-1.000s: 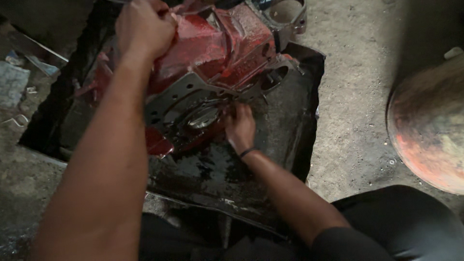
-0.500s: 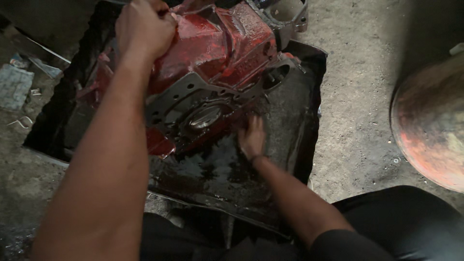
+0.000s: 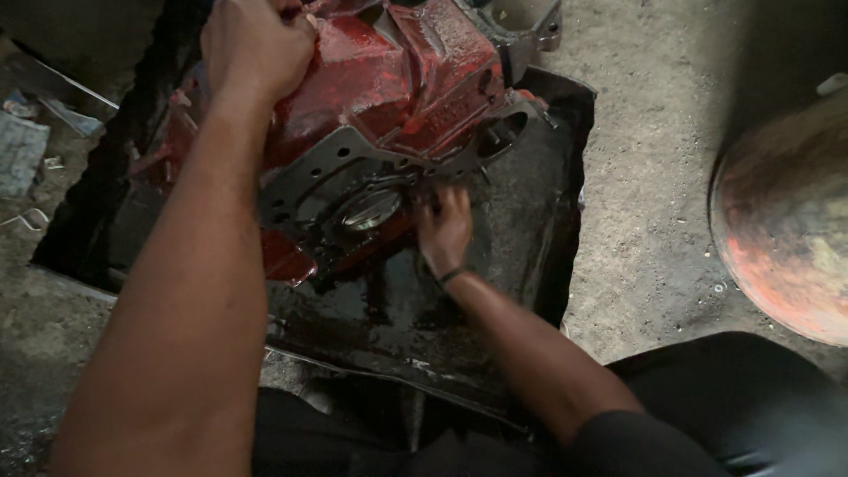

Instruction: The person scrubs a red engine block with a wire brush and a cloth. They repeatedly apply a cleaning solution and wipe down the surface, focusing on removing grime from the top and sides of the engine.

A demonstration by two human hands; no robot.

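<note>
Since a second ago, right hand [image 3: 444,231] returned to the grey gasket face, fingers curled, contents untellable; left hand [image 3: 254,46] clamps the red cast-iron engine block [image 3: 389,79], steadying it tilted in the oily black tray [image 3: 521,221].

Only one view was given, taken from a camera worn on the head and aimed steeply downward, nearly straight at the floor [image 3: 654,177]. The scene was seen from close range: the left forearm filled the lower left, and the red engine casing [image 3: 389,79] was cut off by the upper edge. A black tray [image 3: 548,230] was centred in the frame, and a round rusty object [image 3: 786,221] was cropped at the right edge.
</note>
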